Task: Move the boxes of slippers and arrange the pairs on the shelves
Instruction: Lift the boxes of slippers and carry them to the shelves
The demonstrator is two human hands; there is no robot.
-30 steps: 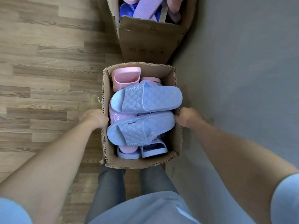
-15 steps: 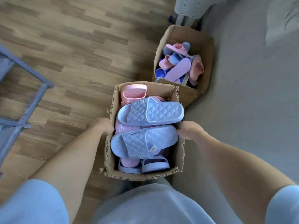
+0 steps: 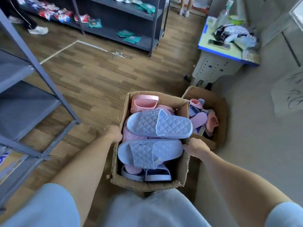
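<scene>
My left hand [image 3: 113,133] grips the left wall of the cardboard box [image 3: 147,185] and my right hand [image 3: 196,147] is curled over its right rim, fingers clamped on the card. The box is held at my waist, packed with slippers [image 3: 159,124] (two quilted blue ones on top). A second box [image 3: 221,112] sits on the floor just beyond, with a grey shelf [image 3: 37,63] to the left.

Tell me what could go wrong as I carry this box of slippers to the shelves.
The top blue slipper overhangs the carried box at its right rim; a tilt could spill it.
The left hand and right hand grip only the cardboard walls, which might buckle.
The second box on the floor is close: a trip hazard.
</scene>
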